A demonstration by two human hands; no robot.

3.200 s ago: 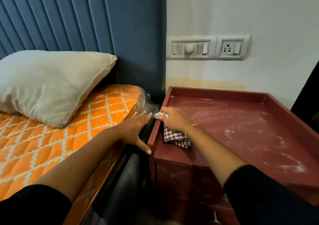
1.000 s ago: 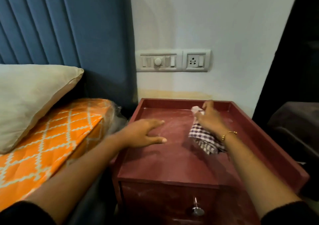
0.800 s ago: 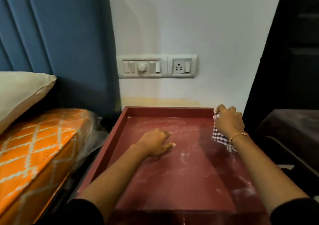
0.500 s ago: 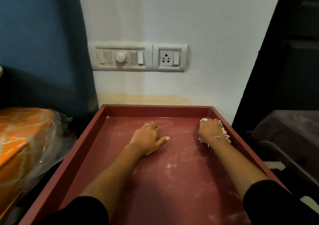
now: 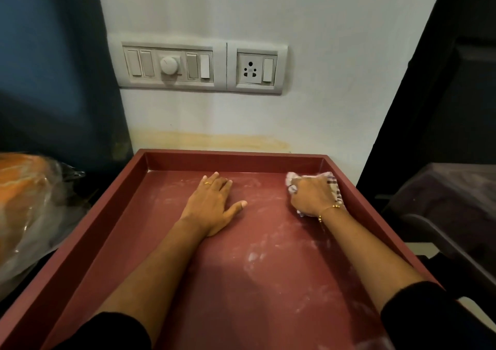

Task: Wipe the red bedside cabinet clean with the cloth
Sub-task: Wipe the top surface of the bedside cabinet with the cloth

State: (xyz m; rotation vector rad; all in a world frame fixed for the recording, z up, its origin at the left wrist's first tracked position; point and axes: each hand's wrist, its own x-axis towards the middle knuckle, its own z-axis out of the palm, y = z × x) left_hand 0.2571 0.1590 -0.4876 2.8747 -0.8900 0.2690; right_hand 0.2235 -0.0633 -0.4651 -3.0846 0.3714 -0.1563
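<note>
Right now I am wiping the dusty, rimmed top of the red wooden bedside cabinet (image 5: pixel 96 223), working its far right corner with the bunched checked cloth (image 5: pixel 332 186). My right hand (image 5: pixel 311 196) is curling its fingers (image 5: pixel 295 188) round that cloth and pressing down. My left hand (image 5: pixel 212 205) is lying flat, fingers straight. Next, I judge, the white smears nearer me are calling for long strokes.

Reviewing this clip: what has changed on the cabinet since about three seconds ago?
The right hand carried the cloth from the cabinet's front left edge across to its back right corner. The left hand moved from the mattress edge onto the cabinet top and lies flat. The grip on the cloth is unchanged; white dust remains.
</note>
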